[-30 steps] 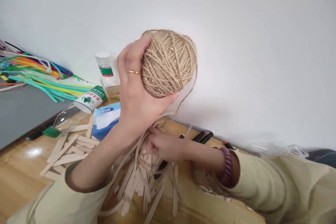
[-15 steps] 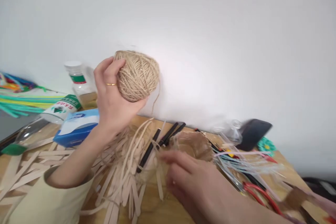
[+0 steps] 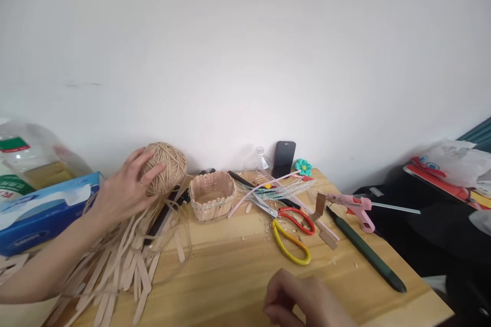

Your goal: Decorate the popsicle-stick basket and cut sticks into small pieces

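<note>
My left hand [image 3: 126, 181] has its fingers curled over a ball of jute twine [image 3: 169, 166], which rests by the wall on a heap of wooden craft sticks [image 3: 132, 271]. Loose loops of twine trail from the ball over the sticks. At the bottom edge, my right hand [image 3: 303, 299] is loosely closed over the bare wood, with nothing visible in its fingers. Between the hands, further back, stands a small basket [image 3: 210, 204] faced with wooden sticks, with a band of trim around it. Scissors [image 3: 287, 227] with one red and one yellow handle lie open beyond my right hand.
A pink glue gun [image 3: 358, 207] and a dark green pen-shaped tool [image 3: 368, 253] lie at the table's right side. A phone [image 3: 284, 158] leans on the wall beside a teal flower [image 3: 303, 167]. Pipe cleaners [image 3: 276, 190] lie behind the scissors. A blue tissue box [image 3: 49, 214] stands left.
My left hand has lowered the twine ball from mid-air to the heap of sticks. My right hand has drawn back from the sticks and twine towards the front edge. The view has swung right.
</note>
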`<state>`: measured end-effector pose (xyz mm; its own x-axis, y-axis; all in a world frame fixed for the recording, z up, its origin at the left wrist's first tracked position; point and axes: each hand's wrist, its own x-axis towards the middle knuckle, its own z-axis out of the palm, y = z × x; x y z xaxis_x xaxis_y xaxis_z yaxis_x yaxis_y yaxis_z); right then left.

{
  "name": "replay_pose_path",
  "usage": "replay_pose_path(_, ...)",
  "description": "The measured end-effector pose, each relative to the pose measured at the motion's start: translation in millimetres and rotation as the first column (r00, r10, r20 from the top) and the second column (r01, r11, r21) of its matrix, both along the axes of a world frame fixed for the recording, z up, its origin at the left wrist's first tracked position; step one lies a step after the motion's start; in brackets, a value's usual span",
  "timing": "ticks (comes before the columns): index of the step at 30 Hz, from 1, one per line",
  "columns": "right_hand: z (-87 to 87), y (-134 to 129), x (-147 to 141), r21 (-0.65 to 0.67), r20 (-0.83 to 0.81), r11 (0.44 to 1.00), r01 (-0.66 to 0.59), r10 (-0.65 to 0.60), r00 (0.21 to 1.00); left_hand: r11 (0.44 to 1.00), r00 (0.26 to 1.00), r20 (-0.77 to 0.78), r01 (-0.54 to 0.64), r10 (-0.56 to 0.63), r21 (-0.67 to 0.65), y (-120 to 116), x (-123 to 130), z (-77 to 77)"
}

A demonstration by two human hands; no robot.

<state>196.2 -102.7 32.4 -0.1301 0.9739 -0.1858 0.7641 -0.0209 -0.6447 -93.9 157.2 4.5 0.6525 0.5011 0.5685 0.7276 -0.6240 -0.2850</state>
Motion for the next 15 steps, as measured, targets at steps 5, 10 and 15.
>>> replay_pose_path(5,-16.8,-4.4,0.2,-0.063,-0.19,0.998,0.007,-0.018,0.982,0.984,0.994,-0.074,-0.088,0.078,-0.152,-0.6,-0.1,-21.0)
replay_pose_path(10,-11.7,-6.8,-2.2,-0.083,-0.2,0.995,0.061,-0.076,0.977,0.98,0.996,-0.066,-0.074,0.063,-0.186,1.9,-2.0,-25.8)
replay_pose_path(15,-37.0,-5.3,4.9,-0.018,-0.267,1.0,0.021,-0.025,0.963,0.932,0.983,0.166,0.131,-0.077,-0.339,-16.7,0.0,-15.0)
